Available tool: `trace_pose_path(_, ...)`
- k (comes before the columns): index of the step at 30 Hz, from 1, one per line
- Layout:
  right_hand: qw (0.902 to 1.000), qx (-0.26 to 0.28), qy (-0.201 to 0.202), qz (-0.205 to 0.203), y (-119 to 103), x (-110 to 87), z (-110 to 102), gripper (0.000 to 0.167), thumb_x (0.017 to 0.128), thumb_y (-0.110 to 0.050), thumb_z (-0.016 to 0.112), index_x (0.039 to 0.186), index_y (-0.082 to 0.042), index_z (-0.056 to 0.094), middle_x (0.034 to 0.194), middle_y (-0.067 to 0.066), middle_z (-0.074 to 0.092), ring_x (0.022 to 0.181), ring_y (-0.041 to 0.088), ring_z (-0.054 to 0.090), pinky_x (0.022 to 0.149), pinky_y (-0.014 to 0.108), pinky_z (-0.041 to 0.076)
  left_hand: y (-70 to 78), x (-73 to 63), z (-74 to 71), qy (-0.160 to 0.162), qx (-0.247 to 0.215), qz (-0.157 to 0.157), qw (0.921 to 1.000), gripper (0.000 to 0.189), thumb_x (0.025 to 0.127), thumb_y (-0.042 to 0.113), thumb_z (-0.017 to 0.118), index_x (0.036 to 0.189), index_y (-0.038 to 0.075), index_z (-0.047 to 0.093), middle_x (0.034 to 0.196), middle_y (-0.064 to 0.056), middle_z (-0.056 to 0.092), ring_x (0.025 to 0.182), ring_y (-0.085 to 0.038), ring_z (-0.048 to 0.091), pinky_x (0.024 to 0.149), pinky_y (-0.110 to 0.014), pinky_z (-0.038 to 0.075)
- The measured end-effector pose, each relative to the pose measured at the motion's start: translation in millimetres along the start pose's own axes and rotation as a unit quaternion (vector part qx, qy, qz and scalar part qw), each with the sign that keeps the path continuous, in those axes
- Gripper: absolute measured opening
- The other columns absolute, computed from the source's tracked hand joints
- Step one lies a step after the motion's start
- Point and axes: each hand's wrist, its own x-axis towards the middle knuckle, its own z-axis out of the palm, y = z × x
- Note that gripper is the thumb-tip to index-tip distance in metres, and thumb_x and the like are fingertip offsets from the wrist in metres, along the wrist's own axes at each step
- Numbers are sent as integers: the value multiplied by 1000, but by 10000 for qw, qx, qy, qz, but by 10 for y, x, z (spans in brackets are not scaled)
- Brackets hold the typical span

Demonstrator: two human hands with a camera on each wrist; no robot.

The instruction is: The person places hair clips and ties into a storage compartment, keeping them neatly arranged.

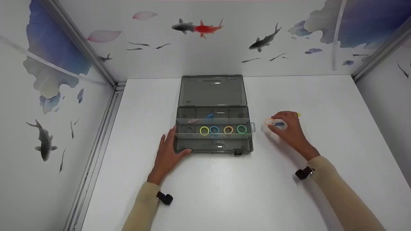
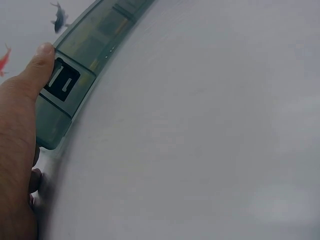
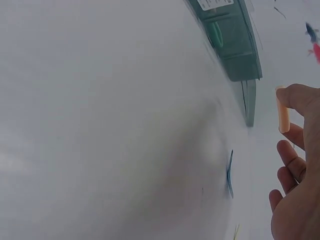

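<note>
A grey translucent compartment box (image 1: 213, 150) lies on the table with its lid (image 1: 212, 91) swung back. My left hand (image 1: 167, 154) is at its front left corner, fingers along the left side and thumb on the front edge. In the left wrist view the thumb rests beside the black latch (image 2: 62, 80). To the right of the box my right hand (image 1: 290, 128) pinches an orange ring (image 3: 283, 111) between thumb and forefinger, its other fingers loosely bent. The middle row holds a yellow ring (image 1: 204, 131), a blue ring (image 1: 214, 130), an orange ring (image 1: 228, 130) and a green ring (image 1: 241, 129).
In the back row lie a blue clip (image 1: 209, 116) and a small pink piece (image 1: 193, 121). A small blue item (image 1: 279, 124) lies on the table by my right hand, and a yellow piece (image 1: 299, 114) shows behind it. White panels with painted fish enclose the table.
</note>
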Motion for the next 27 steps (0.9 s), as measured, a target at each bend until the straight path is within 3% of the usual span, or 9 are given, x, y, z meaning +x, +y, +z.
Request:
trace_pose_path(4, 9999, 7, -167, 14, -113, 62, 83, 29, 92, -3, 90, 118, -1, 79, 128, 21, 64, 127, 36, 45, 107, 57, 36, 14, 3, -7, -2, 11, -6, 10000, 118, 89, 76, 79, 179, 34, 15, 183, -5, 25, 167, -49, 11, 126, -75, 27)
trace_pose_path(11, 9989, 143, -343, -301, -250, 142, 225, 29, 90, -3, 92, 116, 2, 79, 127, 21, 66, 129, 38, 46, 109, 55, 36, 44, 11, -23, -60, 10, -6, 10000, 118, 90, 76, 78, 179, 32, 14, 183, -6, 23, 169, -45, 9, 131, -69, 23)
trace_pose_path(19, 9967, 132, -727, -334, -426, 239, 424, 27, 93, -9, 91, 116, -3, 80, 128, 16, 66, 130, 35, 45, 110, 59, 36, 29, 2, -19, -32, 44, -22, 10000, 119, 89, 77, 79, 179, 34, 14, 183, -5, 24, 168, -48, 10, 128, -72, 25)
trace_pose_path(27, 9910, -40, -989, -905, -570, 336, 613, 29, 92, -12, 92, 116, -3, 79, 127, 19, 65, 125, 37, 46, 108, 63, 35, 13, 8, -11, -37, -19, -4, 10000, 119, 88, 79, 77, 179, 35, 14, 183, -4, 24, 168, -48, 10, 128, -73, 24)
